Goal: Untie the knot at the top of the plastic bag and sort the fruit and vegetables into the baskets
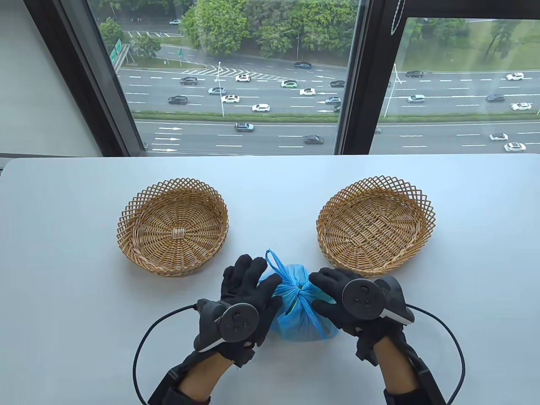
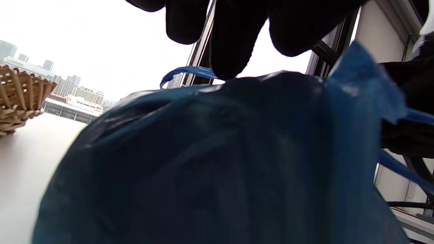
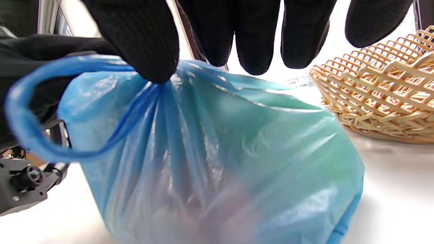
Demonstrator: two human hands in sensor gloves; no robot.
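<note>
A knotted blue plastic bag [image 1: 295,322] stands on the white table [image 1: 63,295] near the front edge, between my hands. Its knot [image 1: 301,293] sits on top, and one handle loop [image 1: 274,259] sticks up behind. My left hand [image 1: 255,280] lies against the bag's left side with its fingers spread; in the left wrist view its fingertips [image 2: 222,64] touch the top of the bag [image 2: 220,162]. My right hand [image 1: 327,291] pinches the gathered neck. In the right wrist view its thumb [image 3: 149,51] presses the gathers of the bag [image 3: 220,152]. The contents show only as blurred green and pinkish shapes.
Two empty round wicker baskets stand behind the bag, the left basket [image 1: 126,219] [image 2: 17,98] and the right basket [image 1: 426,211] [image 3: 379,98]. Black cables [image 1: 139,350] loop from both wrists over the table's front. A window runs along the far edge.
</note>
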